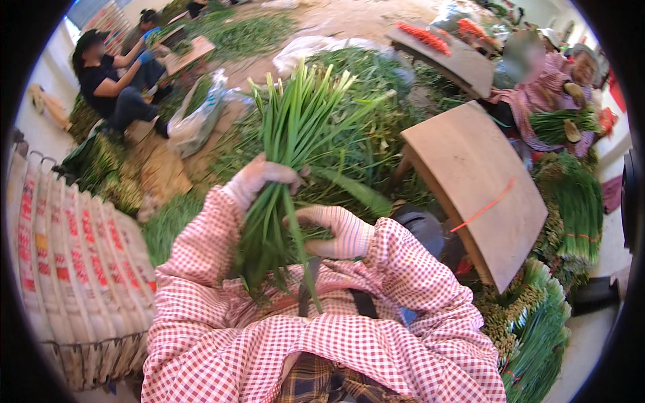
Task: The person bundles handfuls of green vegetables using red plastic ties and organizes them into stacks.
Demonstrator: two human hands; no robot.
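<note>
My left hand, in a pale glove, is closed round a bunch of green stalks that look like garlic chives. Their pale cut ends point up and away from me. Below the fist the leafy ends hang down over my lap. My right hand, in a striped glove, is beside the hanging leaves, its thumb and fingers curved with a gap between them. Its fingertips reach a long loose leaf, which partly covers them.
A low wooden table with a red tie stands at my right. Tied green bundles lie beyond it. Loose greens cover the floor ahead. A white ribbed sack is at my left. Co-workers sit farther off on both sides.
</note>
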